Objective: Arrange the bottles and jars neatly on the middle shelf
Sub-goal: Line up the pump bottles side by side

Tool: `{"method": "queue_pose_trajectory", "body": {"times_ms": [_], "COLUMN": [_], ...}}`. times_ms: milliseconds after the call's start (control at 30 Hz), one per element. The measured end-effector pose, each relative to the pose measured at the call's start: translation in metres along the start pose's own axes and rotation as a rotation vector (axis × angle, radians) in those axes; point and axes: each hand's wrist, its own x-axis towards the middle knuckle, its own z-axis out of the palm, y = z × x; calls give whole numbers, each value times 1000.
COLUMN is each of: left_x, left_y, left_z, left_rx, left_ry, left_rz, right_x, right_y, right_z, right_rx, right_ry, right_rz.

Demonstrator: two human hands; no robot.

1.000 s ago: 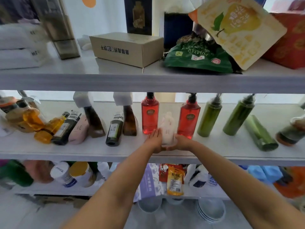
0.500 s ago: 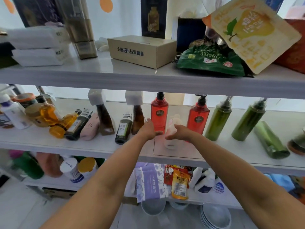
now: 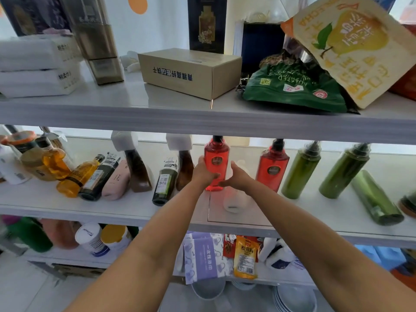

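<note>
On the middle shelf point(image 3: 292, 224) a red pump bottle point(image 3: 216, 157) stands upright, gripped low down between my left hand point(image 3: 203, 171) and my right hand point(image 3: 236, 177). A small white bottle point(image 3: 234, 200) sits just in front of it, under my right wrist, free of both hands. To the right stand a second red pump bottle point(image 3: 273, 167) and two upright green bottles point(image 3: 300, 171) point(image 3: 342, 172); a third green bottle point(image 3: 376, 199) lies on its side. To the left lie or lean amber, dark, pink and brown bottles point(image 3: 90, 176).
The top shelf holds a cardboard box point(image 3: 189, 72), a green bag point(image 3: 295, 88), a pear-printed pouch point(image 3: 351, 46) and white packs point(image 3: 38, 66). Its front edge hangs just above the pump heads. The lower shelf holds jars and packets point(image 3: 245, 256); bowls point(image 3: 292, 298) sit below.
Both hands let go of the small white bottle and moved up and back onto the left red pump bottle. The white bottle stays in front. The camera shifted left and closer.
</note>
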Motion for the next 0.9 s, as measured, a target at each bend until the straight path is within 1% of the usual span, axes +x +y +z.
{"method": "queue_pose_trajectory", "body": {"times_ms": [67,233,400,600,733,833,900], "left_x": [3,8,7,-12,-22,-34,-47], "left_y": [1,0,-3,5,15,28,37], "left_z": [0,-3,-6,-18,-31,-43,-47], "left_rx": [-28,-76,-87,-114,-188,-212,-271], "left_ry": [28,66,78,51,55,3,-45], "left_rz": [-10,16,70,131,162,161,147], "right_x": [8,23,24,12,0,-10,-17], "right_y": [-4,-8,-7,-5,-8,-12,-11], "right_z": [1,6,7,-4,-13,-18,-19], "right_rx": [46,163,247,196,239,299,294], "right_ry": [12,102,92,105,120,113,93], "right_rz": [-16,-13,-17,-87,-161,-189,-193]}}
